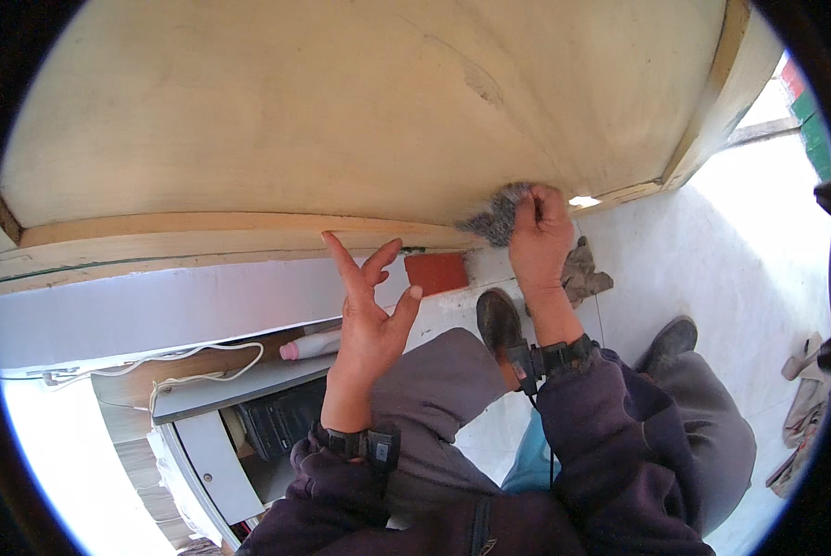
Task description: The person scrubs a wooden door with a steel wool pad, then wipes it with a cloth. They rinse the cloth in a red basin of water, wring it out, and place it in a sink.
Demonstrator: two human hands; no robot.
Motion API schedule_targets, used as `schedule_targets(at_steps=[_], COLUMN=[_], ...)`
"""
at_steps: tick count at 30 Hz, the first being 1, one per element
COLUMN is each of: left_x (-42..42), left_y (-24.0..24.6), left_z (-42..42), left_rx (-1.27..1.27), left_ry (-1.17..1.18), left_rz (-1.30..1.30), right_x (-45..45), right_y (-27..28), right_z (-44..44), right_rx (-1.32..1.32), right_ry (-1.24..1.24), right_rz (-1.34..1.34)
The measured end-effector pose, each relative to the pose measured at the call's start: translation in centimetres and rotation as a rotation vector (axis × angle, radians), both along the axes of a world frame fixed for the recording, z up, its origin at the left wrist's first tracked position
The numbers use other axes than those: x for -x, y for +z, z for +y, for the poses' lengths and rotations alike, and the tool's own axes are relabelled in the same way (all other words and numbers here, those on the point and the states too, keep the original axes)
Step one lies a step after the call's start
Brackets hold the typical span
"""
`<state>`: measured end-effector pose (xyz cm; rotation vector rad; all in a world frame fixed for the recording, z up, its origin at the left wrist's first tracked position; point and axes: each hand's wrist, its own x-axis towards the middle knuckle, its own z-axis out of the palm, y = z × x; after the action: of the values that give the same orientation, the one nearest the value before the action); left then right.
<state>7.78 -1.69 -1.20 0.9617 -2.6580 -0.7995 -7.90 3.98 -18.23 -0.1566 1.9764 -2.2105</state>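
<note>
A large pale wooden panel (pixel 283 118) with a wooden frame rail (pixel 249 226) along its lower edge fills the upper view. My right hand (pixel 544 240) pinches a grey, fibrous wad (pixel 502 212), which looks like steel wool, against the panel's lower right part, by the rail. The wad is slightly blurred. My left hand (pixel 370 306) is raised by the rail with fingers spread and nothing held; its index fingertip is at the rail's face, though contact is unclear. Dark scuffs mark the panel above the wad.
Below the rail are a red block (pixel 436 272) and a white ledge (pixel 179 306). A desk (pixel 242 389) with a white cable (pixel 228 347) and a pink-capped bottle (pixel 311 345) stands lower left. A crumpled brown cloth (pixel 582 274) lies on the pale floor near my shoes; more cloth is at far right.
</note>
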Motion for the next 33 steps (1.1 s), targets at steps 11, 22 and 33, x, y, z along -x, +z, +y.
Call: schedule_targets(at_steps=[11,22,33], left_x=[-0.3,0.0,0.5], left_y=[-0.4,-0.5,-0.7], left_z=[-0.3,-0.2,0.3], left_rx=[-0.009,-0.003,-0.013], left_ry=[-0.004,-0.013,0.005], left_rz=[0.011,0.016,0.006], right_x=[0.5,1.3,1.5], right_y=[1.2,0.1,-0.4], right_z=[0.5,1.4,1.2], right_rx=[-0.025,-0.111,-0.273], right_ry=[-0.045,-0.037,0.111], right_rz=[0.125,-0.151,-0.095])
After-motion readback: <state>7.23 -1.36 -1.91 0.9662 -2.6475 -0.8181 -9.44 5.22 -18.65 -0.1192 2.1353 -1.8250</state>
